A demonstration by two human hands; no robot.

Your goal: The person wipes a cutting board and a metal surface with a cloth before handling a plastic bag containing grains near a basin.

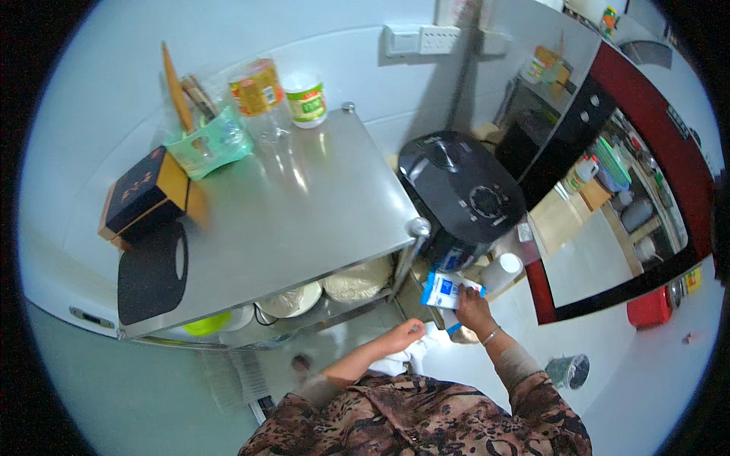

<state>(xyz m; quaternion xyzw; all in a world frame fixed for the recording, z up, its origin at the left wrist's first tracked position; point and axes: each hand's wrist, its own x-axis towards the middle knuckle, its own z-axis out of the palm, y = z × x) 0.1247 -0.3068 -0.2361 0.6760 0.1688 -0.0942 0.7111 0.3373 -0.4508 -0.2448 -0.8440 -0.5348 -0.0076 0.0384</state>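
Observation:
My right hand (473, 310) grips a white and blue plastic packet (445, 290) by its near right end, just in front of a black rice cooker (462, 182). A bracelet circles that wrist. Beside the packet, to its right, is a white cylindrical container (502, 272). My left hand (402, 336) hovers to the left of the packet, apart from it, with loosely curled fingers. Nothing shows in it, but its palm side is partly hidden. Below the left hand lies a white cloth (402, 360), blurred and partly covered by my arm.
A stainless steel table (285, 211) holds a black cutting board (151, 273), a dark box (142, 194), a green basket (211, 142) of utensils, a clear bottle (271, 114) and a white tub (308, 105). A glossy red-framed cabinet (539, 290) stands right, a small bin (567, 371) below.

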